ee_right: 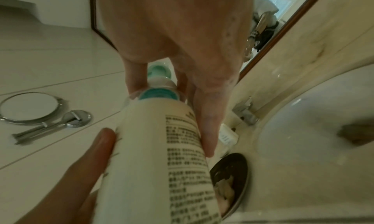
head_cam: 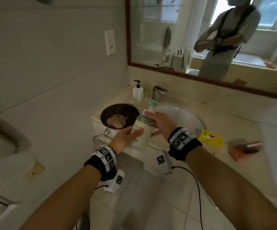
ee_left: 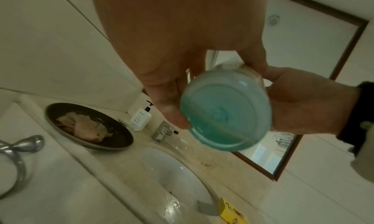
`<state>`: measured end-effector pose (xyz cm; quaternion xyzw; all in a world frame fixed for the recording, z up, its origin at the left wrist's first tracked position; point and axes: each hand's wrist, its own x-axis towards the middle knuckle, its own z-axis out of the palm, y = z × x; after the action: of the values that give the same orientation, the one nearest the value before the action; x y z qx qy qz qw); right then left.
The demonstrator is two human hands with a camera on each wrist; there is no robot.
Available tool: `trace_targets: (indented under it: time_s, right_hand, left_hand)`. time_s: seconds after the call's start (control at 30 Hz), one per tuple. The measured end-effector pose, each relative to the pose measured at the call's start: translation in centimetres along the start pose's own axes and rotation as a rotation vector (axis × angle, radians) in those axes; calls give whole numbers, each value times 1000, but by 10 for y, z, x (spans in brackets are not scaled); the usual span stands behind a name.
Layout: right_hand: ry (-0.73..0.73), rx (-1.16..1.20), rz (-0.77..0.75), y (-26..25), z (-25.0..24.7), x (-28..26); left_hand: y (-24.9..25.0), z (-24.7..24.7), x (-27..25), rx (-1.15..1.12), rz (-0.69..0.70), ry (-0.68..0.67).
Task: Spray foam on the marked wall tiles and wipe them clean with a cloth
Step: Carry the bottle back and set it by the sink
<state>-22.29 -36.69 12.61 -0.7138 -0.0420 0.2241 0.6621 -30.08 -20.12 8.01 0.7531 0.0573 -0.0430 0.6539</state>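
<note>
Bottle [head_cam: 141,130] of foam, teal trigger head, held tilted in the air over the counter's [head_cam: 234,123] front edge, between dish and sink. Left hand [head_cam: 124,138] cups the lower body, fingers wrapped round it; right hand [head_cam: 161,123] grasps the shoulder below the neck. Dark dish [head_cam: 104,117], at the counter's left end: crumpled cloth [head_cam: 116,121] inside. Sink [head_cam: 189,120] just right. Behind: pump dispenser [head_cam: 138,92], tap [head_cam: 158,92]. Right of sink: yellow packet [head_cam: 210,137]. Tiled wall [head_cam: 51,72] at left, apart from the bottle.
</note>
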Motion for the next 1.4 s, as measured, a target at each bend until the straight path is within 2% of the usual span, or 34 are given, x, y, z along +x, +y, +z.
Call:
trace_targets:
  time_s: [0.13,0.27,0.47,0.53,0.8,1.13,1.27,1.4]
  right_hand:
    - [77,-39,-2,1,-31,28]
    - [168,-48,0,-3,-51,59]
    - [320,0,40,1,-89,99]
    - [380,15,40,4,-104,102]
    - [596,-45,36,25,-181,108]
    - [677,-147,62,38,-328,104]
    - [637,-251,63,49,-388,106]
    - [581,-356,90,62,-428,114]
  left_hand:
    - [-4,10,53,9,-24,-112]
    - [-6,15,107,-1,-14,-130]
    - [-11,36,186,-43,-11,-260]
    - [-12,49,204,-47,-9,-309]
    - [-13,120,252,-6,11,-346]
    - [11,243,303,182,59,-316]
    - [18,285,315,235,52,-279]
    - [12,307,330,313,11,-252]
